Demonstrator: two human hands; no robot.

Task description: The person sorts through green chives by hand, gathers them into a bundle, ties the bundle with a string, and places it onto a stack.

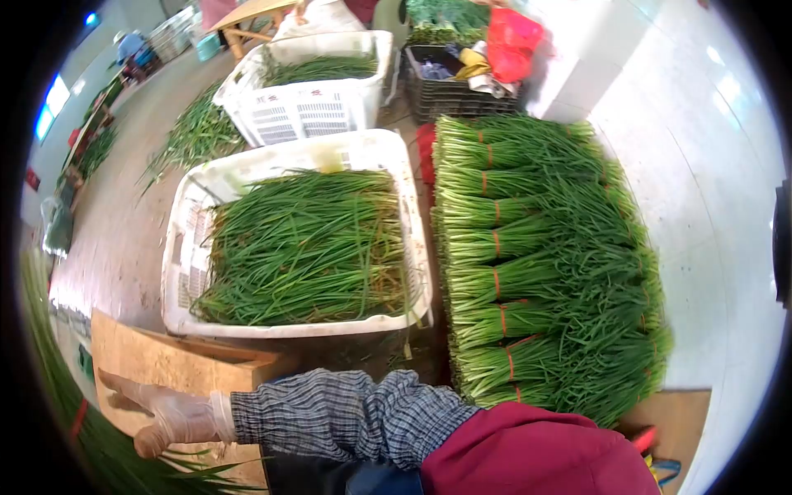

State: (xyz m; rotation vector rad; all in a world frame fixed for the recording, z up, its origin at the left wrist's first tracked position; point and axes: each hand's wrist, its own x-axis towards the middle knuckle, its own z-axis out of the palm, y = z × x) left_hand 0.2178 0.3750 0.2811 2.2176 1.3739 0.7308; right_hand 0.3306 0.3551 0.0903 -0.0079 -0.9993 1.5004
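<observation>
My right hand (169, 417), in a thin translucent glove and with a checked sleeve behind it, reaches across the lower left over a wooden board (144, 363). Its fingers are stretched out with the thumb apart, and nothing shows in its grip. Just below and left of it lie long green chives (107, 454) with a red band (79, 418) around them, partly cut off by the view's edge. My left hand is out of view. Beyond the board stands a white plastic crate (299, 330) holding loose chives (305, 247).
Banded chive bundles (544, 264) are stacked in a long row at right, beside a pale tiled surface (709, 247). Farther back are a second white crate (301, 111), a dark crate (462, 103), a red bag (513, 45) and loose greens (198, 132) on the floor. Someone (136, 54) is far left.
</observation>
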